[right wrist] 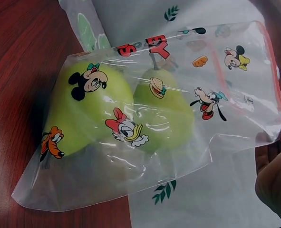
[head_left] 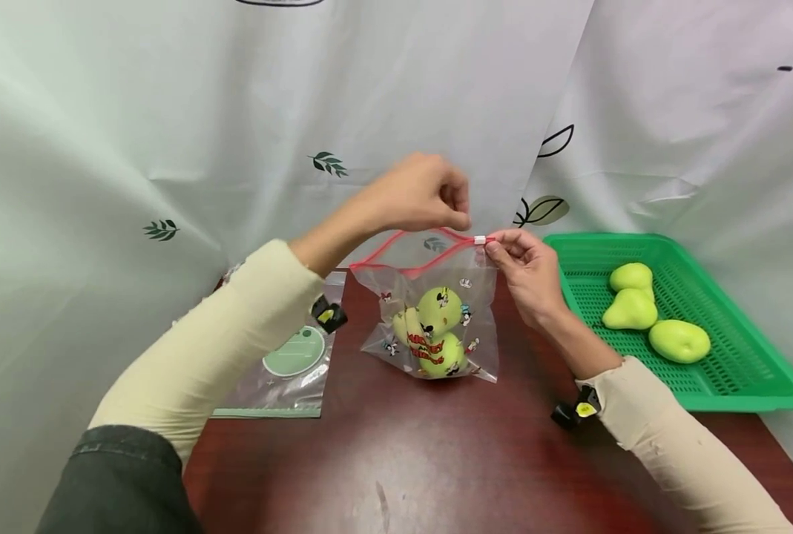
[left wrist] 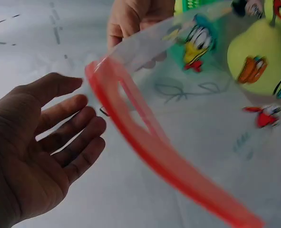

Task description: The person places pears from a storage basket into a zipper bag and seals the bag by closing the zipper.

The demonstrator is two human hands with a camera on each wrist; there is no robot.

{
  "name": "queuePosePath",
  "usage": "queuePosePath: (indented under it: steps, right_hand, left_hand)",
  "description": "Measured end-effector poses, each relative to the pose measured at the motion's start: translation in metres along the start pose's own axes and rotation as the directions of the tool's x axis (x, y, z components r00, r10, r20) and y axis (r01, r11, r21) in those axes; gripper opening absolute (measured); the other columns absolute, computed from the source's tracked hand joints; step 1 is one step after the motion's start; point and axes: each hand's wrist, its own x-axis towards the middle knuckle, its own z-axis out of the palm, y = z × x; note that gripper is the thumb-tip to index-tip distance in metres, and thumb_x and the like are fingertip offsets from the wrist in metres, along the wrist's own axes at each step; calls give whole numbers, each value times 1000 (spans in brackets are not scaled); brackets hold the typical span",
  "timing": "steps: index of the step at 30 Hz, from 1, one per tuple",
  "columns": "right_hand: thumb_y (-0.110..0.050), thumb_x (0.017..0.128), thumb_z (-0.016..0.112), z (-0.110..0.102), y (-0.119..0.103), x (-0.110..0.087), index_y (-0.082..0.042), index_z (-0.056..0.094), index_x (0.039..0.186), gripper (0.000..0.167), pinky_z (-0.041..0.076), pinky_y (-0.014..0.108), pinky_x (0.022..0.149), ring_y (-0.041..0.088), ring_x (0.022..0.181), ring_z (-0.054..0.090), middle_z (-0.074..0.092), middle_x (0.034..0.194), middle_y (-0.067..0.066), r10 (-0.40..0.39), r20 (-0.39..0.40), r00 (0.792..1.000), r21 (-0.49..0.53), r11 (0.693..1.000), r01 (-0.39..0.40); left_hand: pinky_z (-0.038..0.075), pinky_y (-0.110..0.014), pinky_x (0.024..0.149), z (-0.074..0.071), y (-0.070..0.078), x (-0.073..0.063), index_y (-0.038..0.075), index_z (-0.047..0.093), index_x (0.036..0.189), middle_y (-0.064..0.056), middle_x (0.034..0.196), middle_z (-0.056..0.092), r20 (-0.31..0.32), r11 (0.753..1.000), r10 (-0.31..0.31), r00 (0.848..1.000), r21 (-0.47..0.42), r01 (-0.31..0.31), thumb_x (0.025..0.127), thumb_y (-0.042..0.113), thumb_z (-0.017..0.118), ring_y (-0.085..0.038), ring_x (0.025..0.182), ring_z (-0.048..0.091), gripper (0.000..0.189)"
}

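Observation:
A clear zip bag (head_left: 481,319) with a red rim and printed cartoon figures stands upright on the table, its mouth parted. Inside are yellow-green pears (right wrist: 164,111), partly covered by the prints. My right hand (head_left: 530,273) pinches the bag's upper right corner beside the white slider (head_left: 480,239). Just above the mouth is my left hand (head_left: 429,194), holding nothing. In the left wrist view, that left hand (left wrist: 54,142) has its fingers loosely bent close to the red rim (left wrist: 145,147); whether they touch it I cannot tell.
To the right, a green plastic basket (head_left: 743,315) holds yellow-green fruits (head_left: 630,310). Another clear bag with a green print (head_left: 294,351) lies flat on the left, partly behind my left forearm. A white curtain (head_left: 269,111) hangs behind the dark red table (head_left: 396,452).

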Motion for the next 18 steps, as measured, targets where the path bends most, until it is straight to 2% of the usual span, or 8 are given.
queuePosePath:
  steps: [3, 8, 12, 15, 18]
  right_hand:
    - [2, 107, 70, -2, 0, -2, -17, 79, 99, 22, 68, 14, 82, 1, 86, 78, 82, 91, -10, 7, 12, 1000, 4, 1000, -7]
    - [8, 108, 66, -2, -2, -4, -17, 79, 98, 30, 69, 16, 81, 2, 82, 80, 84, 90, -9, -8, 13, 1000, 11, 1000, 8]
    - [7, 108, 67, -2, -3, -5, -16, 79, 99, 27, 69, 17, 82, 3, 80, 81, 84, 89, -8, -16, 18, 1000, 11, 1000, 15]
    - [2, 107, 71, -3, -4, -4, -11, 80, 103, 16, 69, 17, 82, 3, 80, 81, 84, 90, -7, -13, 24, 1000, 6, 1000, 13]
    - [1, 107, 73, -3, -5, -4, -7, 80, 104, 10, 69, 16, 81, 3, 80, 80, 84, 89, -7, -10, 21, 1000, -1, 1000, 10]
  left_hand:
    - [56, -26, 75, -1, 7, 17, 14, 82, 92, 3, 83, 76, 108, 992, 43, 993, 113, -56, 98, 18, 81, -13, 76, 66, 8]
    - [54, -24, 75, 4, 20, 36, 11, 82, 96, 3, 88, 74, 247, 974, 27, 969, 212, -81, 101, 19, 80, -12, 80, 62, 10]
    - [48, -21, 69, 6, 28, 44, 10, 81, 90, 6, 80, 69, 302, 959, 18, 953, 263, -102, 103, 16, 78, -9, 74, 55, 14]
    - [45, -21, 65, 6, 32, 47, 10, 81, 83, 6, 72, 66, 335, 948, 10, 942, 297, -116, 104, 16, 78, -9, 70, 50, 22]
    - [45, -21, 66, 7, 34, 48, 10, 83, 82, 7, 72, 68, 359, 940, -11, 933, 322, -112, 105, 19, 78, -10, 76, 51, 25]
